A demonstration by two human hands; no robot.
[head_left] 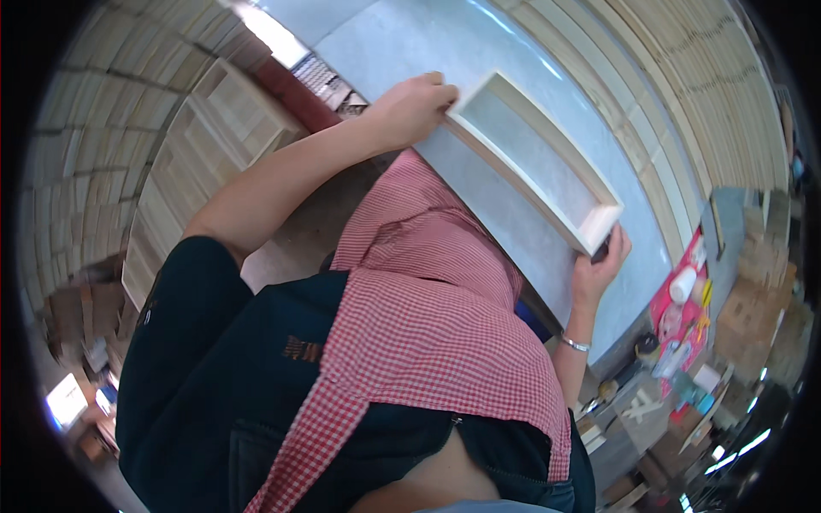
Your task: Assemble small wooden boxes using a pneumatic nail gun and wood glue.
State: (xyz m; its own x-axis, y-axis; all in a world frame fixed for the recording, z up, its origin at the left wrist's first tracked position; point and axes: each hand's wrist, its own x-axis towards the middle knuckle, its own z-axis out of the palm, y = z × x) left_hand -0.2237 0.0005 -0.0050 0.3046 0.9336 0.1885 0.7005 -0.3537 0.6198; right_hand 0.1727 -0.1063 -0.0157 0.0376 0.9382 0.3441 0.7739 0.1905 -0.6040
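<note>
A long, shallow rectangular frame of pale wood is held between my two hands over the light grey tabletop. Through its middle the grey surface shows. My left hand is closed on the frame's far left end, its fingers curled at the corner. At the opposite, nearer right end, my right hand grips the corner from outside, the thumb side partly behind the wood. Slight blur softens the frame and both hands.
Long pale boards lie stacked along the table's far right side. Wooden frames or boxes are piled to the left. Beyond the table's right end are a pink sheet with a white bottle and cardboard boxes.
</note>
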